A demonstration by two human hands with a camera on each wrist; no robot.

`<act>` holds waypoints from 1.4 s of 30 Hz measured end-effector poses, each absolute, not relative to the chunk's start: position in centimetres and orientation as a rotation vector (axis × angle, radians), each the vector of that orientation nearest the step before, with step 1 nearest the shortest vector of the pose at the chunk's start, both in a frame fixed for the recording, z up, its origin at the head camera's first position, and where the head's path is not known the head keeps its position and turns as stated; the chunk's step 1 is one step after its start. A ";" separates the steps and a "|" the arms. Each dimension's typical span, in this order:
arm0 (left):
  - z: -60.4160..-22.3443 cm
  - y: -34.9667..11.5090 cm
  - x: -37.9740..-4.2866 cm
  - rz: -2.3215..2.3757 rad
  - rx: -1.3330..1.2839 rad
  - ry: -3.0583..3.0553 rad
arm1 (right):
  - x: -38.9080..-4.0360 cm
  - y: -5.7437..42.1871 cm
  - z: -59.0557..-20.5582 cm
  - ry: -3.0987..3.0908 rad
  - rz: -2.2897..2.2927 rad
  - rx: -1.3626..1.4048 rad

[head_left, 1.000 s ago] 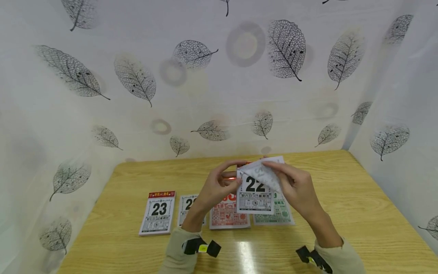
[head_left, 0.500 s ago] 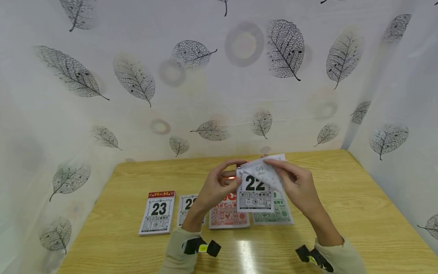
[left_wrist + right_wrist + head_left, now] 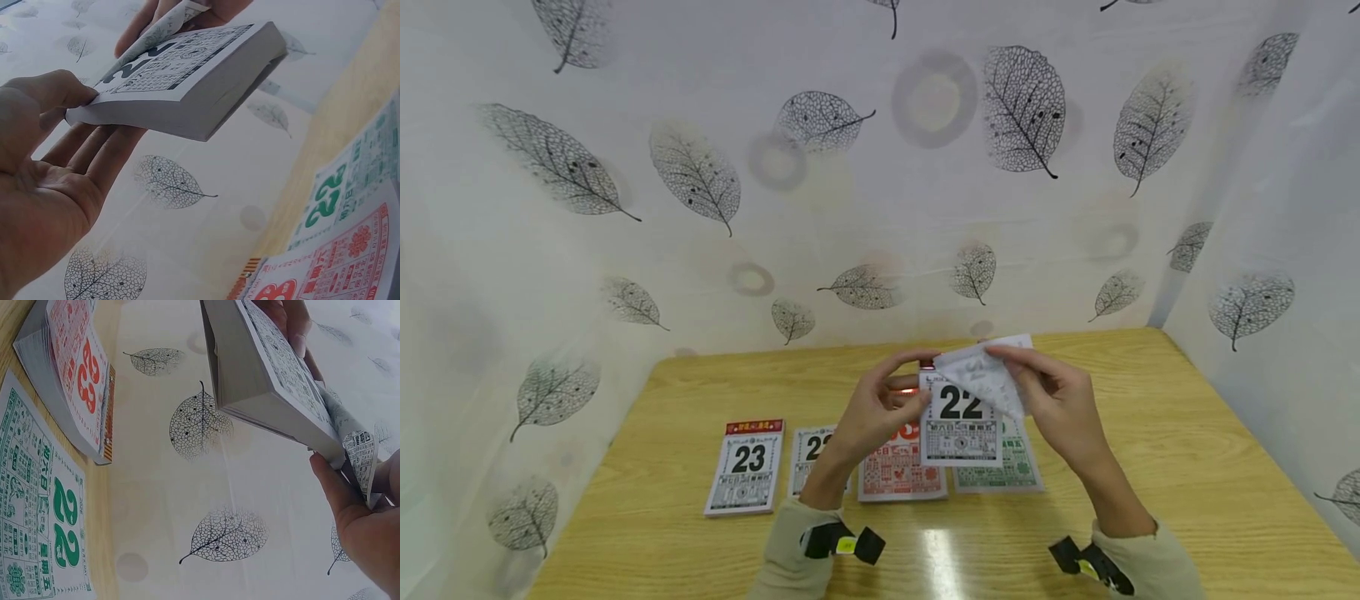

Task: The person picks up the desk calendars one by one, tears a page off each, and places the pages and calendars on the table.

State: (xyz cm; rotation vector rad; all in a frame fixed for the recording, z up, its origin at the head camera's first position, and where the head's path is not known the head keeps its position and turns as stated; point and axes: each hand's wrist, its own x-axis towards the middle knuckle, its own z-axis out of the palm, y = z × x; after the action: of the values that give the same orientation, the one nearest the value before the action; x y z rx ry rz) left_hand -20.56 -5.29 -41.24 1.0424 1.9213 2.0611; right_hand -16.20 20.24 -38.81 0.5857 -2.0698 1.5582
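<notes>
A thick tear-off calendar showing a black 22 is held up above the table. My left hand grips its left edge, thumb on the printed face and fingers underneath, as the left wrist view shows. My right hand pinches the calendar's top sheet, which is folded back diagonally over the upper right corner with its pale reverse showing. In the right wrist view the lifted sheet curls between my thumb and fingers, while another fingertip lies right at the block's corner.
On the wooden table lie a calendar with a black 23, another black-numbered page partly behind my left wrist, a thick red-printed calendar and a green 22 page. Leaf-patterned cloth hangs behind and at the sides.
My right hand has shifted slightly to the right, drawing the folded top sheet a little further over. My left hand and the calendar have stayed almost in place.
</notes>
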 end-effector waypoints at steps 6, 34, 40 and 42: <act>-41.2 -5.4 -20.4 2.080 1.035 1.920 | -16.2 20.8 -38.7 -2.033 1.684 0.555; -41.0 -5.7 -20.6 2.087 1.066 1.906 | -15.8 21.4 -37.9 -2.064 1.701 0.356; -41.0 -5.7 -20.6 2.087 1.071 1.914 | -15.9 21.6 -37.8 -2.044 1.702 0.336; -41.0 -5.6 -20.6 2.085 1.072 1.916 | -15.9 21.7 -37.8 -2.032 1.719 0.347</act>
State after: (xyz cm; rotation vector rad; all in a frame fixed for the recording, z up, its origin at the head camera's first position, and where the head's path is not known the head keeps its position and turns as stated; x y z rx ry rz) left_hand -20.59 -5.61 -41.03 1.0718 1.9164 2.0845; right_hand -15.91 21.73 -37.77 0.3467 -2.0320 1.7189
